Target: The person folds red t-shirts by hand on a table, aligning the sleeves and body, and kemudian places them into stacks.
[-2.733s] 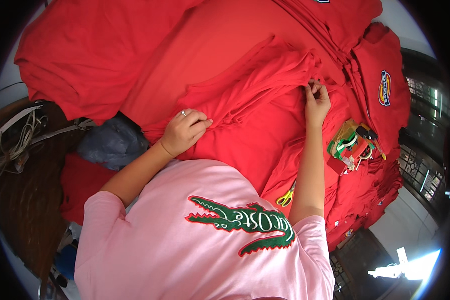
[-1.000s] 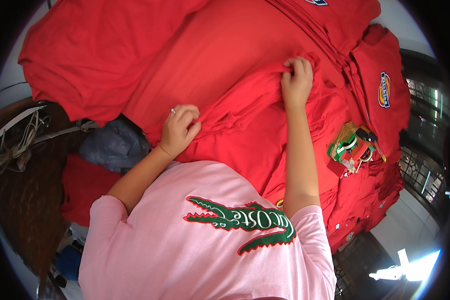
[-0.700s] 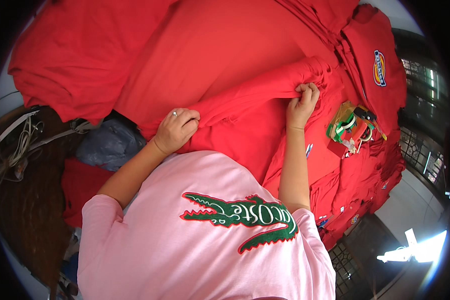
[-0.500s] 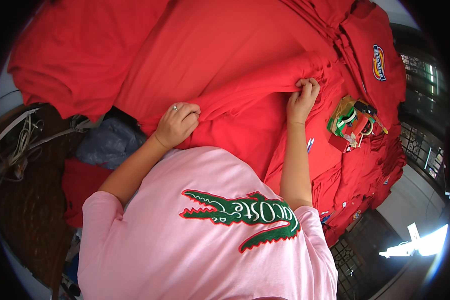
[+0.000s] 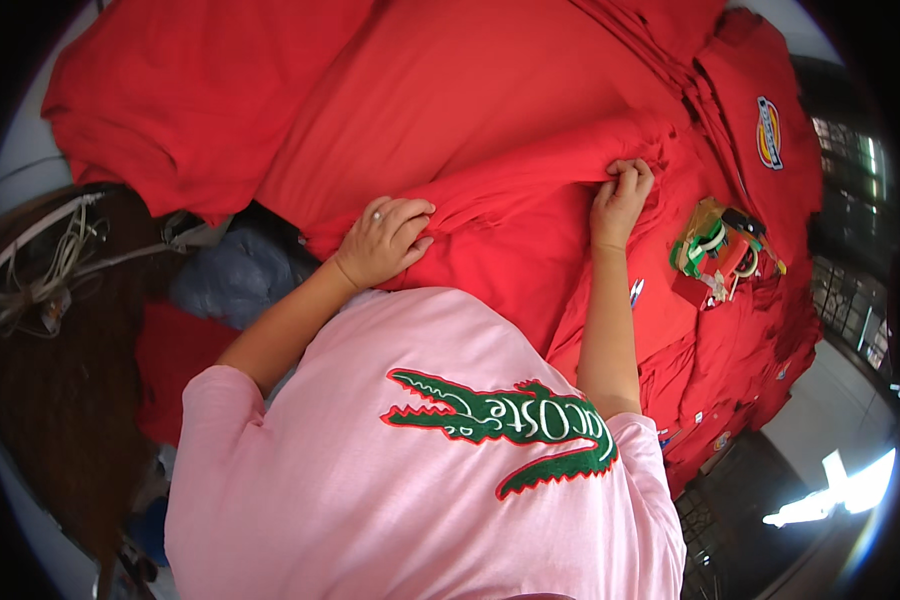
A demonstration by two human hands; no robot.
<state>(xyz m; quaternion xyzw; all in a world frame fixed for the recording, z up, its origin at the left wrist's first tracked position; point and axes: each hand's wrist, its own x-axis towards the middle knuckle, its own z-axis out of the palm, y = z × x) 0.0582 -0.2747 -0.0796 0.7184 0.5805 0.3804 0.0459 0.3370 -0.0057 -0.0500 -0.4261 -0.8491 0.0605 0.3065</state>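
A red garment (image 5: pixel 490 130) of plain soft cloth spreads out in front of me, its near edge lifted into a long fold. My left hand (image 5: pixel 383 242), with a ring on one finger, grips the left part of that fold, knuckles up and thumb showing below. Farther right, my right hand (image 5: pixel 622 205) pinches the same fold near its bunched right end. Between my hands, the lifted edge shows a lower red layer (image 5: pixel 510 260) beneath it. My fingertips are partly hidden in the cloth.
Right of my right hand sits a small box (image 5: pixel 715 255) of tape rolls and small tools. More red garments, one with an oval patch (image 5: pixel 768 133), pile up on the right. A grey-blue plastic bag (image 5: pixel 238 278) and white cables (image 5: pixel 62 258) lie at the left.
The whole view has shifted slightly, so everything sits a little farther right. My left hand's fingers have loosened a bit and its thumb now shows. The right hand keeps its pinch.
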